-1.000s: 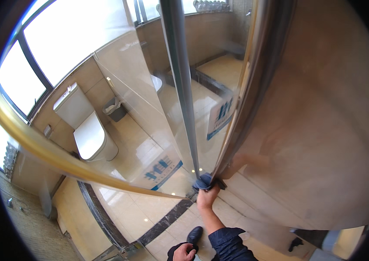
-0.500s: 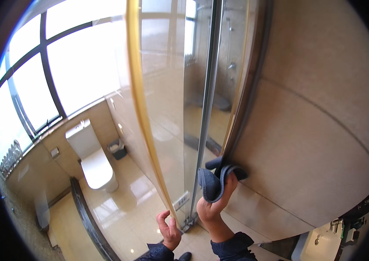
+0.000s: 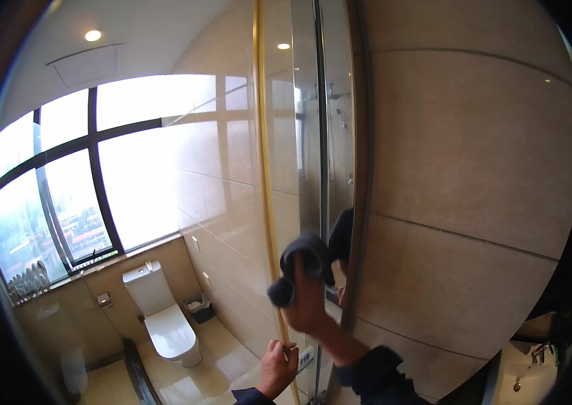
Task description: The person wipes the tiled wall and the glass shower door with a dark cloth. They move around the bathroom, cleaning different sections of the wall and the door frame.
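A glass door with a long gold edge (image 3: 263, 169) stands upright before me. Low on that edge, my left hand (image 3: 279, 370) is closed, its fingers gripping the strip. Just above it, my right hand (image 3: 307, 307) holds a bunched dark grey cloth (image 3: 309, 253). The cloth lies over the door close to the gold edge, somewhat blurred by motion; I cannot tell how firmly it presses. A dark reflection of the arm shows in the narrow glass by the brown frame (image 3: 360, 169).
Beige wall tiles (image 3: 461, 148) rise close on the right, with a white sink (image 3: 525, 374) at lower right. Beyond the door at left stand a toilet (image 3: 171, 334) and a small bin (image 3: 199, 309). A dark-framed window (image 3: 93, 155) fills the back left.
My right hand has brought the cloth leftward, from the dark frame beside the wall to the gold-edged door. My left hand stays on the gold edge. The view has tilted upward, showing the ceiling.
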A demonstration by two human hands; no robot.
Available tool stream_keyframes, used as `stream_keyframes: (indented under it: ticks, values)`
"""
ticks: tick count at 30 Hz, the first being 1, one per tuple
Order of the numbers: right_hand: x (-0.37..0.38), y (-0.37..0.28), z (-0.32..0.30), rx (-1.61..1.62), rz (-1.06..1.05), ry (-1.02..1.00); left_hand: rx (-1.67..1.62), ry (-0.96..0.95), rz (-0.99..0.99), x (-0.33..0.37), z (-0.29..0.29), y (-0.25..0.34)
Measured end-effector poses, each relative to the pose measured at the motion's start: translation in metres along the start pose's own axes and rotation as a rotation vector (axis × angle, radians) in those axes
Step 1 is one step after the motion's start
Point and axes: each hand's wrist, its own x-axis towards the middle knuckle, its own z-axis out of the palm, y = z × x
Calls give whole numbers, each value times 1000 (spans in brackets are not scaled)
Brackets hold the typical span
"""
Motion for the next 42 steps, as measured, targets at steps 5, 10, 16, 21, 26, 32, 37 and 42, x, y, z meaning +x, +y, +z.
stream_keyframes:
  ticks: [5,10,16,21,26,32,37,42]
  values:
    - [151,-16,-37,221,-38,133,51,-48,26,-3,-5,-7]
    - [215,-27,-50,93,-223,336,36,-32,48,-2,1,-14]
    - [115,-12,-24,-28,-122,244,32,-53,45,-1,-1,-8]
    - [40,-43,-9,89,-118,101,37,-63,36,0,1,-9]
    - [145,-33,-28,-7,-210,197,36,-63,35,-1,0,-10]
    - [216,-14,-56,64,-210,311,45,-86,12,-2,0,-10]
    - [132,5,-37,15,-203,219,82,-162,-2,-3,-9,-16]
    - [26,11,-12,57,-35,132,33,-356,-55,6,-21,-13]
